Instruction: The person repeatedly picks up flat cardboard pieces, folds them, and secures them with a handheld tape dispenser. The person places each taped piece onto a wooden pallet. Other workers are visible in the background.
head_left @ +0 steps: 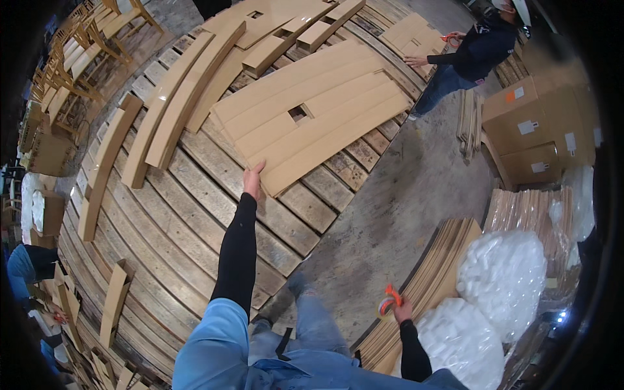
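A large flattened cardboard sheet (338, 91) with a small square cutout lies across the slatted wooden table in front of me. My left hand (252, 180) is closed on its near corner, the thumb along the edge and the other fingers partly hidden. Low on the right, away from the table, my right hand (403, 309) grips an orange tape dispenser (389, 301) with a roll of tape. Long folded cardboard pieces (195, 97) lie on the slats left of the sheet.
A co-worker (478, 55) stands at the table's far right beside more cardboard (413, 36). Stacked cardboard (416, 279), bagged white material (504, 283) and large boxes (539, 123) stand to my right. Wooden chairs (84, 58) are far left. Another person (29, 263) is at lower left.
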`<state>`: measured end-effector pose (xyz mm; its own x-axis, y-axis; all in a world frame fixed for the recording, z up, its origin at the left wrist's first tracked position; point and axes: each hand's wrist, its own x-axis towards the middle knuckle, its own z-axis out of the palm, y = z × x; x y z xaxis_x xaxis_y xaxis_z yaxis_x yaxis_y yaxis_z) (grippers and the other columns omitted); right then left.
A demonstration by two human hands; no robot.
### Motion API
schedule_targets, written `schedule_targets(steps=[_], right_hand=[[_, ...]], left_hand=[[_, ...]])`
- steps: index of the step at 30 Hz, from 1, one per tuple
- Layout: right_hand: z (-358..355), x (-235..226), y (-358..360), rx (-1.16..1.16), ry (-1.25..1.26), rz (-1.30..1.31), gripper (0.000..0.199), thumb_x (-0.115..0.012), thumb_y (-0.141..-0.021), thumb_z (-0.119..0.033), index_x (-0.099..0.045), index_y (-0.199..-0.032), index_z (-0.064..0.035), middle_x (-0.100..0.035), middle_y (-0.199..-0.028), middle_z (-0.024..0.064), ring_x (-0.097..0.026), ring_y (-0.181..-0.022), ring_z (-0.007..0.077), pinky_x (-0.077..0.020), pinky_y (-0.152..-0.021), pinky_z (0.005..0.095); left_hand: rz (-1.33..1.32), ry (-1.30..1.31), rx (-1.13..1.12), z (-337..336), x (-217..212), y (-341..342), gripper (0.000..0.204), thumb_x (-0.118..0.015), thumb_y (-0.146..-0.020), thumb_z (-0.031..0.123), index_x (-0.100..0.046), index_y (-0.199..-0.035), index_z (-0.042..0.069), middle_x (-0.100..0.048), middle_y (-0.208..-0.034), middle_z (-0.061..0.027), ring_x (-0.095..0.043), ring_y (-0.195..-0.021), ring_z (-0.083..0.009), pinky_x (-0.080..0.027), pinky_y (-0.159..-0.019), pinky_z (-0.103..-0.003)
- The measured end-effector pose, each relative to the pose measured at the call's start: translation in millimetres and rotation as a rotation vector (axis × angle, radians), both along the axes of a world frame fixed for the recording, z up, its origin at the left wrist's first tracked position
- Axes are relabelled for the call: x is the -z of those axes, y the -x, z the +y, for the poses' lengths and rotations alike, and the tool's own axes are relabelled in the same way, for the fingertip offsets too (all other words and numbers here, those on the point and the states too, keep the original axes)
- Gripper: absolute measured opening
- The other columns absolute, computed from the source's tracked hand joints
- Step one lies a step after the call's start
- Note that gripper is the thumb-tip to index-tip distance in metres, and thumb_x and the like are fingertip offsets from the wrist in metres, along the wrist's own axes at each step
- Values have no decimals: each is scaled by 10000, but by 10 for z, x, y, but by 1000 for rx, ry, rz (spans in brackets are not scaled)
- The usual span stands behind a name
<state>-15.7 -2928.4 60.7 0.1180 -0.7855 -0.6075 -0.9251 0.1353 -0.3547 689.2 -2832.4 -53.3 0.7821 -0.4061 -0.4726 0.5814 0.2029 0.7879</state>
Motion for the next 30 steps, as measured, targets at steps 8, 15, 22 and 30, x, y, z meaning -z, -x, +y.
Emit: schedule_targets(steps=[8,15,22,30], right_hand=[[492,-108,89,-22,-226,311,777,-796,-740,-168,-493,-1409,85,-699,-1126,238,-696,-1041,334,-548,-913,397],[384,171,-542,136,-285,-16,832,-799,-733,-111,-443,-1464,64,-653,-1248,225,-651,-1136,309,-522,-978,387],[-145,317,-764,94,-204,-199,855,-752,-728,-43,-383,-1485,106,-599,-1343,238,-622,-1195,293,-484,-1043,364],[-335,272,-748,15,-193,-62,776,-726,-738,-39,-437,-1440,125,-638,-1299,246,-654,-1169,286,-514,-1000,359]], left_hand=[[136,-13,-176,-881,-128,-12,604,-731,-938,234,-471,-1417,-29,-604,-1336,-166,-589,-1216,-285,-504,-1015,-429],[206,35,-195,-1000,-7,-129,554,-751,-918,174,-496,-1364,-33,-624,-1302,-160,-633,-1146,-290,-549,-952,-428],[143,54,0,-957,-44,-132,495,-787,-868,95,-562,-1296,-12,-672,-1225,-134,-664,-1090,-253,-563,-925,-391],[108,-67,-74,828,-310,466,531,-761,-883,94,-531,-1354,13,-663,-1265,-137,-673,-1110,-255,-585,-918,-399]])
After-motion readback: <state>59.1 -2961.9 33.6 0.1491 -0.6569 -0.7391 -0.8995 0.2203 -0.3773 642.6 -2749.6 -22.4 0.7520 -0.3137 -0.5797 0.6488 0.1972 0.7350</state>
